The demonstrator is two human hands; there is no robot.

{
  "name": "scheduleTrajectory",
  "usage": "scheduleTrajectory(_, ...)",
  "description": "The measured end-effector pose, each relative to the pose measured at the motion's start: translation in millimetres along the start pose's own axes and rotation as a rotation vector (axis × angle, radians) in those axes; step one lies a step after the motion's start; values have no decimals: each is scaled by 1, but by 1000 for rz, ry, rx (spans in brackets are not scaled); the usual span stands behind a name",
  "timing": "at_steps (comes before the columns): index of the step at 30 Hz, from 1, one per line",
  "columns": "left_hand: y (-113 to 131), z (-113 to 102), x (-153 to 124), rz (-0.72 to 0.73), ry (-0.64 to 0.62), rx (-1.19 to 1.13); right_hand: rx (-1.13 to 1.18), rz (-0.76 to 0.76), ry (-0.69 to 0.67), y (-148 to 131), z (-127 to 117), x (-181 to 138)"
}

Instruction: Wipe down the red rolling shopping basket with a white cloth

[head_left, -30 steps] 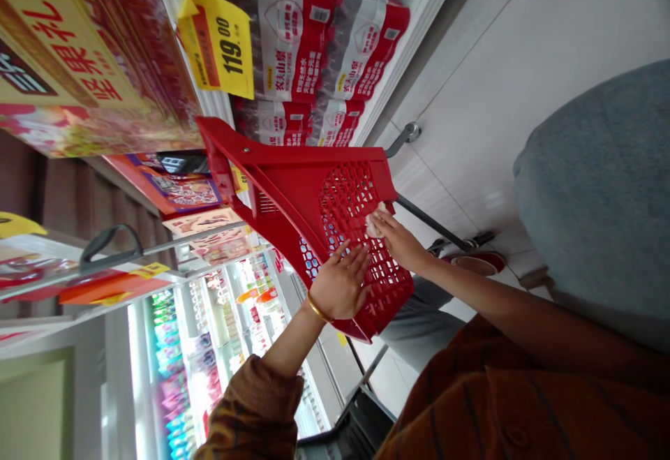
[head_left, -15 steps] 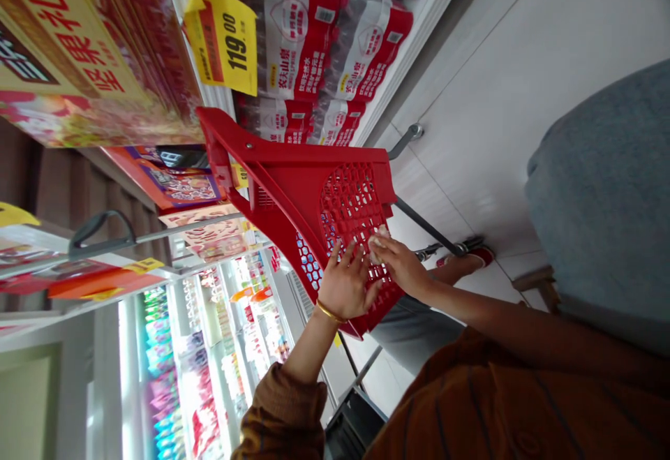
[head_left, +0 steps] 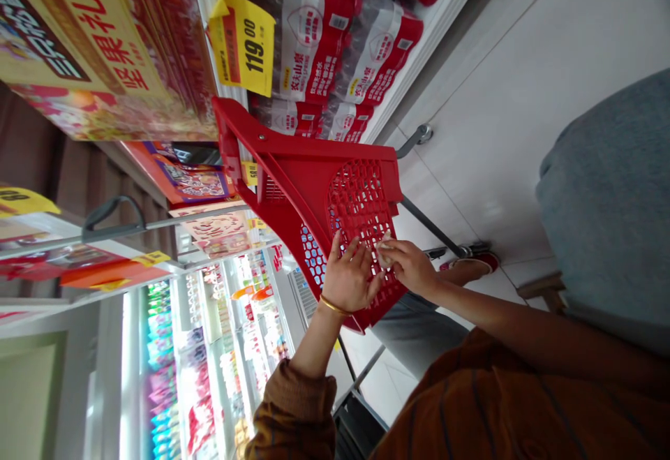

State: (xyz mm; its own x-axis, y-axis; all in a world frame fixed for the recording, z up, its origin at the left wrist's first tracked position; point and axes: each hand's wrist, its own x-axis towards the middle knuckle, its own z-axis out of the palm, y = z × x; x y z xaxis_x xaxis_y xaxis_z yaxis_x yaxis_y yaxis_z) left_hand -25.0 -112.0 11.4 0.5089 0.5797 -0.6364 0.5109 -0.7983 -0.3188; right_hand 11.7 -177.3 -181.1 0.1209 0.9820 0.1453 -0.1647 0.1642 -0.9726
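A red plastic shopping cart [head_left: 361,160] with a honeycomb side stands in front of me on a metal frame with wheels. My left hand [head_left: 345,275], a gold bracelet at its wrist, lies with fingers spread against or just over the perforated side; contact is hard to tell. Just right of it, my right hand [head_left: 413,268] pinches a crumpled whitish tissue or cloth [head_left: 386,249] at the same side. Part of that wad is hidden by the fingers.
The view is turned sideways. Shrink-wrapped water bottles [head_left: 308,27] with a yellow price tag [head_left: 243,45] and boxed goods [head_left: 99,41] border the cart. Lit shelves [head_left: 209,369] stand at lower left. A knee in grey jeans [head_left: 607,202] and a shoe [head_left: 484,262] are near the tiled floor [head_left: 502,111].
The view has shifted slightly, so the cart and shelves sit a little further right. Both hands stay at the cart's side, the right one still with the wad.
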Motion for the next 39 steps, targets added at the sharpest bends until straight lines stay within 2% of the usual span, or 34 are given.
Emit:
scheduleTrajectory(6, 5, -13, -1, -165, 18, 66, 33, 29, 115, 1, -8, 39)
scheduleTrajectory(11, 3, -5, -3, -289, 81, 94, 114, -4, 28, 0, 1, 70)
scheduleTrajectory(16, 1, 8, -5, -293, 120, 61, 97, -44, 16, -5, 7, 57)
scheduleTrajectory(22, 1, 8, -6, -280, 113, 46, 69, -123, 57, -14, 10, 27)
scheduleTrajectory(30, 1, 11, -8, -264, 106, 40, 2, -236, 17, -22, -1, 2)
scheduleTrajectory(34, 0, 11, -11, -232, 152, -1, 21, -253, 70, -20, -8, 16)
scheduleTrajectory(39, 0, 17, -15, -230, 256, -41, 62, -163, 131, -23, -8, 61)
